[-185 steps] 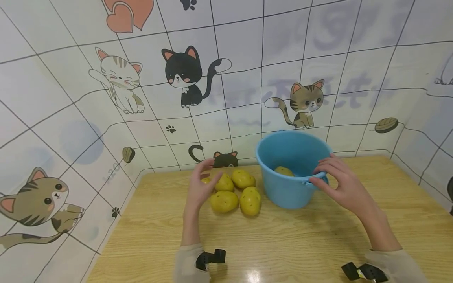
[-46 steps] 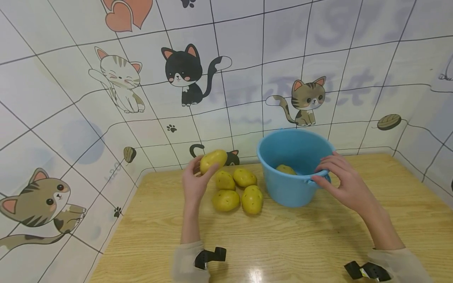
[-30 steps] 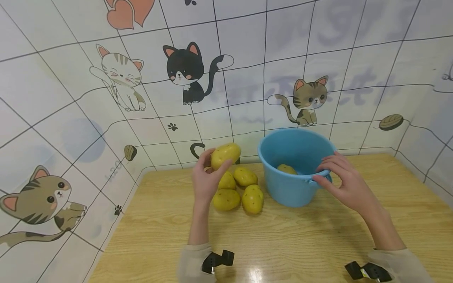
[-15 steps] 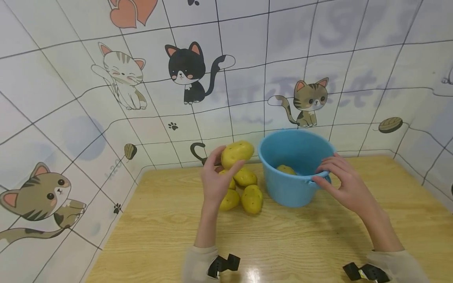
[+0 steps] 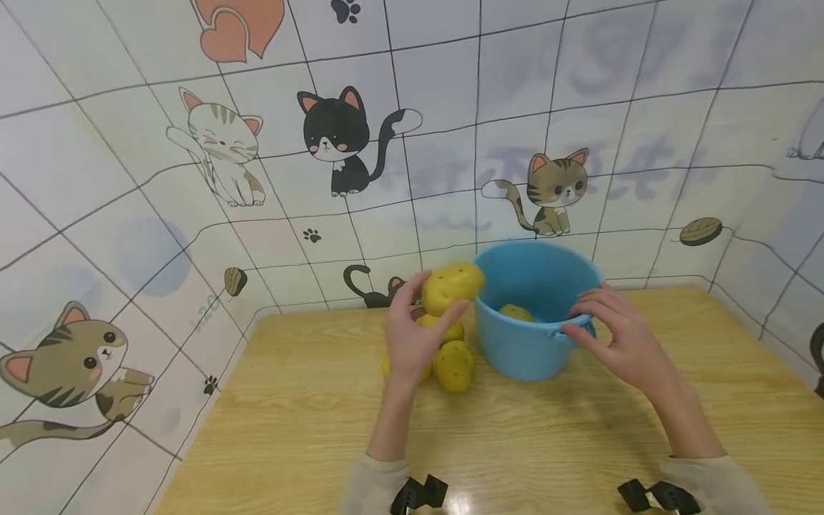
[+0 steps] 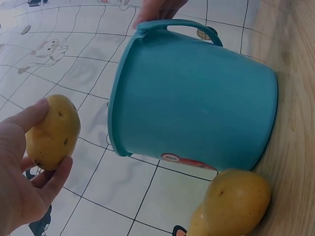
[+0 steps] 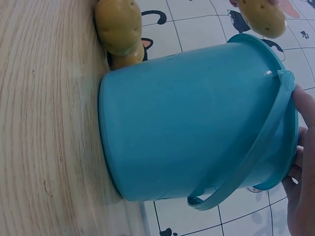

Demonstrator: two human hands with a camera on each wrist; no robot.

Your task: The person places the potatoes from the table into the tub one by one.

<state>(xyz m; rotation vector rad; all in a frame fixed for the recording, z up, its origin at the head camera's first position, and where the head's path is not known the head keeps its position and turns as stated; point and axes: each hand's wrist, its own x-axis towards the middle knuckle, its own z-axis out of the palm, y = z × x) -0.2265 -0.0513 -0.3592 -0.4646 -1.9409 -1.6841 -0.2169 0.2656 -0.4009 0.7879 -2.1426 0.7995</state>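
My left hand [image 5: 415, 336] holds a yellow potato [image 5: 453, 287] between thumb and fingers, raised at the left rim of the blue bucket [image 5: 524, 350]. In the left wrist view the held potato [image 6: 54, 132] is apart from the bucket wall. My right hand [image 5: 621, 340] grips the bucket's right rim, fingers inside and thumb outside. One potato [image 5: 516, 312] lies inside the bucket. Several potatoes stay on the table left of it, among them a front potato [image 5: 454, 366]; my left hand partly hides the others.
The bucket stands on a wooden table [image 5: 515, 436] close to the back wall [image 5: 444, 179], which has printed cats and grid lines. Its handle [image 7: 251, 157] hangs down on the side by the right hand. A dark object [image 5: 817, 350] shows at the far right edge.
My left hand took a potato from the group, lifted it and carried it rightward to the bucket's rim. The right hand has kept its grip on the bucket.
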